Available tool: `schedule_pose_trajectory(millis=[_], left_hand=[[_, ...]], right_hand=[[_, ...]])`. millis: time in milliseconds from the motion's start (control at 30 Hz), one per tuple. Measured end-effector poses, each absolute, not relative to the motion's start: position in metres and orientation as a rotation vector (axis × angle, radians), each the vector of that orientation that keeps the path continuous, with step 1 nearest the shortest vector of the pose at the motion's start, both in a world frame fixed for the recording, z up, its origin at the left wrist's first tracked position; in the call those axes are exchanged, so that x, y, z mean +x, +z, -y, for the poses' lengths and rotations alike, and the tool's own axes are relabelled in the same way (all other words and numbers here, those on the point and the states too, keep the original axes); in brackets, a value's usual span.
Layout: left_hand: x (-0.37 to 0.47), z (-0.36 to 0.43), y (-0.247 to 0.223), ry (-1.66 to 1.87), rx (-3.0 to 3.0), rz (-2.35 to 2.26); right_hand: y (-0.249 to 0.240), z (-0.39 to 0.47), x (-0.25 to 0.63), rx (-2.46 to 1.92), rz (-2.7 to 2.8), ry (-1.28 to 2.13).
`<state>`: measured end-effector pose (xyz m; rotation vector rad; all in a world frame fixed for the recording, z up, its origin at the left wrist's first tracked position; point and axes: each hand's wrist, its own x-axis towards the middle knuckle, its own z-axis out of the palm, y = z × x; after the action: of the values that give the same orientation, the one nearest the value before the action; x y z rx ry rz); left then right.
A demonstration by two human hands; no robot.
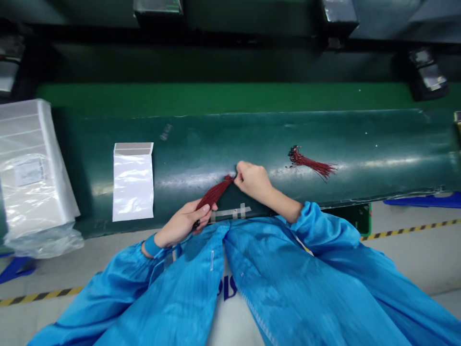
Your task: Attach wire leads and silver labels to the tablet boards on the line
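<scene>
A bundle of thin dark red wires [215, 193] slants up and to the right near the front edge of the green mat. My left hand [187, 218] wraps round its lower end, where a small black part shows. At the bundle's upper right end is my right hand [252, 180], its fingers pinched together; what they hold, if anything, is too small to tell. Further right on the mat lies a second bundle of red wires [313, 165] with black ends at its left and loose ends fanned to the right.
A flat white plastic bag [133, 182] lies left of my hands. At the far left is a stack of clear bags [32, 168]. Tape strips [230, 213] mark the front edge. A green bin [362, 220] sits below the table edge. Metal-topped blocks [428, 72] stand at the back.
</scene>
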<state>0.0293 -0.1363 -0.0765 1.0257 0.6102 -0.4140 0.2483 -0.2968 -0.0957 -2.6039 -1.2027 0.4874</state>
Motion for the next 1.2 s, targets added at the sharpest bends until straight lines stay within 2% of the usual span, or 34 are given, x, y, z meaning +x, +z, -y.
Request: schedule_pose_trajectory(millis=[100, 167, 267, 367, 967, 1200], left_hand=[[0.026, 0.126, -0.071, -0.376, 1.009, -0.659], [0.028, 0.122, -0.070, -0.342, 0.985, -0.688], [0.035, 0.126, -0.075, -0.309, 0.915, -0.692], [0.041, 0.136, -0.084, -0.281, 0.856, -0.702], [0.049, 0.147, -0.107, -0.297, 0.775, -0.679], [0.040, 0.138, -0.096, -0.279, 0.778, -0.664]], right_hand=[[-0.094, 0.306, 0.276, -2.604, 1.099, 0.404], [-0.093, 0.308, 0.282, -2.420, 1.102, 0.489], [-0.096, 0.301, 0.268, -2.073, 1.123, 0.646], [-0.102, 0.284, 0.245, -1.963, 1.122, 0.630], [-0.090, 0.239, 0.226, -2.543, 1.322, 0.650], [-0.097, 0.246, 0.244, -2.600, 1.322, 0.550]])
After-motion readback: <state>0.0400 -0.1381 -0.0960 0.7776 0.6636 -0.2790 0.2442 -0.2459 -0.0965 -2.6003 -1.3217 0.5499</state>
